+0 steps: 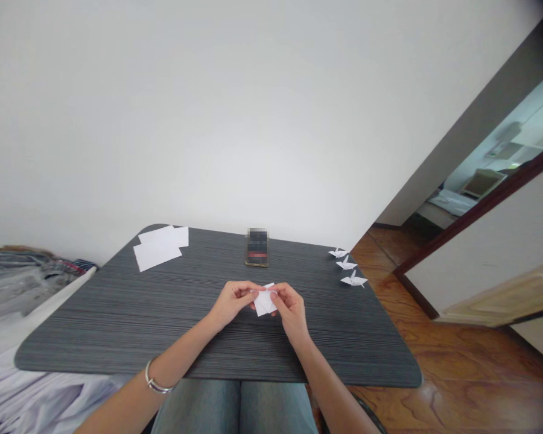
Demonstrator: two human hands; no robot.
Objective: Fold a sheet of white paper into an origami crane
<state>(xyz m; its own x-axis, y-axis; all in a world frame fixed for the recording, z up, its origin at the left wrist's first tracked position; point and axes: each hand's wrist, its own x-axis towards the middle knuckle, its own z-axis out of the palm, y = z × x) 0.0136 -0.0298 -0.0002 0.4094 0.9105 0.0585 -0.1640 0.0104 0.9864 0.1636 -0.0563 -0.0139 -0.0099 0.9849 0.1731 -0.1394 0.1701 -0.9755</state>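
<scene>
A small folded white paper piece [265,301] is held just above the dark striped table [117,313], near its middle. My left hand [231,299] pinches the paper's upper left edge with closed fingers. My right hand [288,304] grips its right side, fingers curled round it. A silver bangle [156,381] sits on my left wrist.
White paper sheets [160,247] lie at the table's far left corner. Three folded paper cranes [347,265] stand along the far right edge. A small dark object [257,247] stands upright at the back middle. Bedding and clothes [22,283] lie left; wooden floor and a doorway are right.
</scene>
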